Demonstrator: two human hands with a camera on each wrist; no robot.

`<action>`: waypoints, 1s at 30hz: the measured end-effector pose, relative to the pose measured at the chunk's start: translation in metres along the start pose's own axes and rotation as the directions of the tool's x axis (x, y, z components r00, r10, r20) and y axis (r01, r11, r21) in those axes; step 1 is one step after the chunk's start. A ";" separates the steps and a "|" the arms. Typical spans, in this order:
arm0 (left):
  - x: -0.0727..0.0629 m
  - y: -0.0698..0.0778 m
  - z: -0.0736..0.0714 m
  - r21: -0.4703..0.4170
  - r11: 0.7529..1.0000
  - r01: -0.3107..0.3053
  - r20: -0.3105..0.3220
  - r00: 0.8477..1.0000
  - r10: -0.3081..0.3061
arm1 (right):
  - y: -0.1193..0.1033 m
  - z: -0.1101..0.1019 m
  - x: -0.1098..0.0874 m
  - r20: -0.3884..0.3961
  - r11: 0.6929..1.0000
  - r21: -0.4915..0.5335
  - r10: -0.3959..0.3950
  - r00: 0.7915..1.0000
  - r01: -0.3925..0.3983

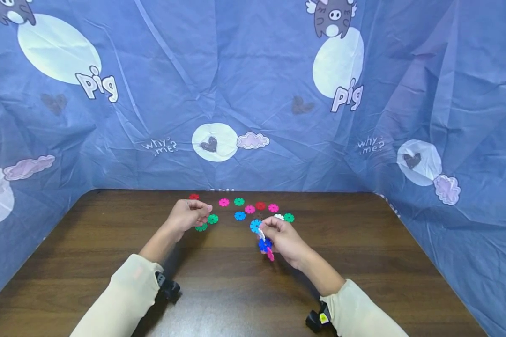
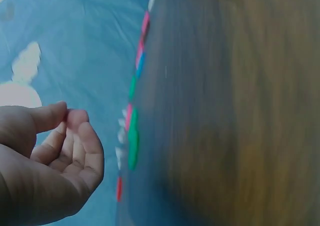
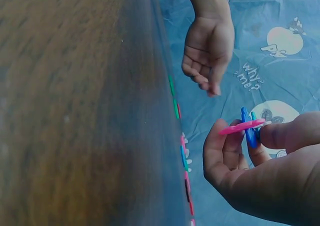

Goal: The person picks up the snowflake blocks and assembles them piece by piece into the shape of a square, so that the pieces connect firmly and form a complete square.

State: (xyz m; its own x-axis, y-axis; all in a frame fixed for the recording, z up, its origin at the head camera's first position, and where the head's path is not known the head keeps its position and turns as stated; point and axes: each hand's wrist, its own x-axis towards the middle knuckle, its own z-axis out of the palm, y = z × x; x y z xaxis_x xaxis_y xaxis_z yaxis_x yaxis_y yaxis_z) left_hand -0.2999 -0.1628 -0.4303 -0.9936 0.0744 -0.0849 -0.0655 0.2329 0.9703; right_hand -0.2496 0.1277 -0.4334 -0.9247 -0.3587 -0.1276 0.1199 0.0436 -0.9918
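My right hand pinches a small chain of joined plastic snowflake discs above the table. Its dark blue disc and pink disc hang below the fingertips, with a white disc by the thumb. A light blue disc shows at the fingertips. In the right wrist view, the pink disc crosses the blue one. My left hand is raised over the table's left part, nearest two green discs. Its fingers bend loosely, the thumb near the index finger, with nothing visible between them.
Loose snowflake discs lie across the back of the brown table: red ones, pink ones, a blue one, a white one and more green ones. A blue printed cloth hangs behind and at both sides.
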 end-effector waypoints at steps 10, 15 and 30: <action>0.020 -0.018 -0.029 0.293 0.956 -0.007 0.114 0.993 -0.028 | 0.000 0.001 0.000 -0.012 0.999 -0.032 -0.001 1.000 0.000; 0.024 -0.019 -0.038 0.444 0.889 -0.109 0.206 0.978 0.017 | 0.000 0.000 -0.001 -0.004 0.999 -0.044 -0.018 1.000 0.017; 0.022 -0.016 -0.041 0.530 0.812 -0.244 0.326 0.943 0.070 | 0.001 0.000 0.000 -0.003 0.999 -0.044 -0.019 1.000 0.019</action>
State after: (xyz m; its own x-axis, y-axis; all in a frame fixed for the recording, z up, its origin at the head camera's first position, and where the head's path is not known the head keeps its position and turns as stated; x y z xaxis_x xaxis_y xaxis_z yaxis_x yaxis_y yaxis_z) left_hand -0.3243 -0.2052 -0.4387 -0.9112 0.4029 -0.0861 0.2378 0.6850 0.6886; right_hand -0.2494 0.1279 -0.4344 -0.9280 -0.3563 -0.1088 0.0865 0.0779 -0.9932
